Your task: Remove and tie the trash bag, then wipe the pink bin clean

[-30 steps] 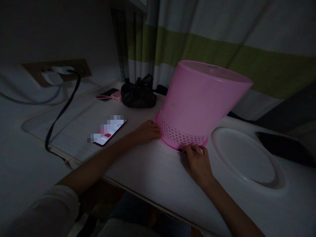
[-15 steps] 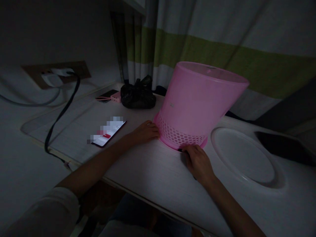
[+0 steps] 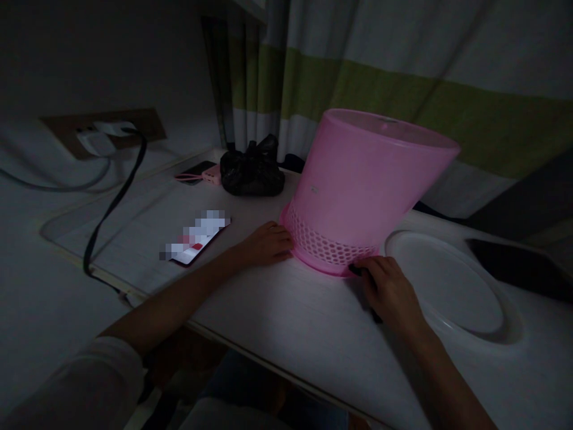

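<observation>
A pink plastic wastebasket (image 3: 371, 179) stands on the table, its wide mouth upward and a band of hexagonal holes above its base ring. My left hand (image 3: 267, 243) grips the base at its left side, fingers curled against the ring. At the front right of the base is my right hand (image 3: 394, 292), closed around a slim black object (image 3: 355, 270). One end of this object touches or nearly touches the base ring, and its other end pokes out below my palm. My fingers hide its middle, so its kind cannot be made out.
To the left lies a phone (image 3: 197, 243) with a lit screen. Behind it are a pink power bank (image 3: 212, 174), a dark flat device (image 3: 197, 170) and a knotted black plastic bag (image 3: 253, 170). A white round lid (image 3: 452, 286) lies right. A black cable (image 3: 114, 203) hangs from the wall socket.
My right hand has slid rightward along the basket's base with the black object. My left hand keeps its hold on the base, and the basket stays almost in place.
</observation>
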Action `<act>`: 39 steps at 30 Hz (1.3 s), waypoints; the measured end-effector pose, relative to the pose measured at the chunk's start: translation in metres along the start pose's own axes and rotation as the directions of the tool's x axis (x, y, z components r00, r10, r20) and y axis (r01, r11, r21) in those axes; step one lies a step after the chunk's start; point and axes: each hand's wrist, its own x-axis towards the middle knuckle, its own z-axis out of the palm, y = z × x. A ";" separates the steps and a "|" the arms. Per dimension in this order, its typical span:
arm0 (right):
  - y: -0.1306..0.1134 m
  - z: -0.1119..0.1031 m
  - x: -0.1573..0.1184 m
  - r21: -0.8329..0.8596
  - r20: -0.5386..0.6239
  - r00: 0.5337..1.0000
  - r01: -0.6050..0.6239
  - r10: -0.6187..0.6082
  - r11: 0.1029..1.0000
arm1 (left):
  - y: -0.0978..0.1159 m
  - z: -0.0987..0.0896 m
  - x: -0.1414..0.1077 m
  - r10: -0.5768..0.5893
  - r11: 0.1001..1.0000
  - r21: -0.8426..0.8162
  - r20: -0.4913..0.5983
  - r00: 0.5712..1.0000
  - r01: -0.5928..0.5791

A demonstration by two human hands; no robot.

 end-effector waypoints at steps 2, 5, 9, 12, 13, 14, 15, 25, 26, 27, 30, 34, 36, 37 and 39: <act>-0.001 0.007 -0.001 0.048 0.056 0.998 0.040 -0.043 0.998 | 0.004 0.001 0.001 0.020 1.000 0.006 -0.033 0.999 -0.020; -0.004 0.016 -0.003 0.117 0.074 0.994 0.077 -0.086 0.990 | 0.010 0.003 0.004 0.061 0.998 0.019 -0.071 0.996 -0.059; -0.004 0.017 -0.002 0.136 0.088 0.991 0.086 -0.098 0.987 | 0.015 0.004 0.006 0.075 0.995 0.067 -0.059 0.995 -0.071; -0.004 0.018 -0.002 0.062 0.100 0.993 0.053 -0.059 0.997 | 0.015 0.004 0.007 0.071 0.995 0.072 -0.047 0.996 -0.068; -0.004 0.018 -0.002 0.033 0.099 0.994 0.047 -0.050 0.998 | 0.014 0.004 0.007 0.073 0.995 0.072 -0.046 0.996 -0.070; -0.003 0.019 -0.003 0.004 0.099 0.994 0.048 -0.048 0.999 | 0.014 0.004 0.006 0.075 0.995 0.075 -0.045 0.996 -0.072; -0.003 0.020 -0.003 -0.024 0.100 0.994 0.054 -0.052 0.998 | 0.014 0.004 0.006 0.077 0.994 0.077 -0.045 0.996 -0.073; -0.027 0.017 -0.003 -0.347 0.183 0.983 0.047 0.018 0.937 | 0.013 0.006 0.007 0.064 0.995 0.078 -0.034 0.997 -0.061; -0.029 0.018 -0.002 -0.356 0.187 0.982 0.048 0.020 0.933 | 0.013 0.006 0.007 0.060 0.995 0.078 -0.036 0.998 -0.057; -0.029 0.019 -0.002 -0.352 0.192 0.981 0.049 0.021 0.935 | 0.013 0.006 0.007 0.057 0.996 0.077 -0.039 0.998 -0.054; -0.025 0.022 -0.003 -0.291 0.211 0.977 0.040 0.024 0.956 | 0.013 0.006 0.008 0.050 0.996 0.073 -0.038 0.998 -0.047; -0.011 0.023 -0.005 -0.251 0.223 0.973 0.003 0.054 0.968 | 0.009 0.007 0.007 0.044 0.996 0.074 -0.042 0.998 -0.041; -0.004 0.022 -0.006 -0.248 0.228 0.972 0.000 0.059 0.969 | 0.006 0.008 0.006 0.035 0.997 0.077 -0.056 0.998 -0.031; -0.001 0.022 -0.006 -0.242 0.233 0.971 0.006 0.052 0.970 | 0.004 0.009 0.006 0.033 0.997 0.075 -0.061 0.998 -0.028; 0.002 0.021 -0.006 -0.214 0.240 0.970 0.020 0.032 0.977 | 0.001 0.009 0.005 0.031 0.997 0.068 -0.066 0.997 -0.026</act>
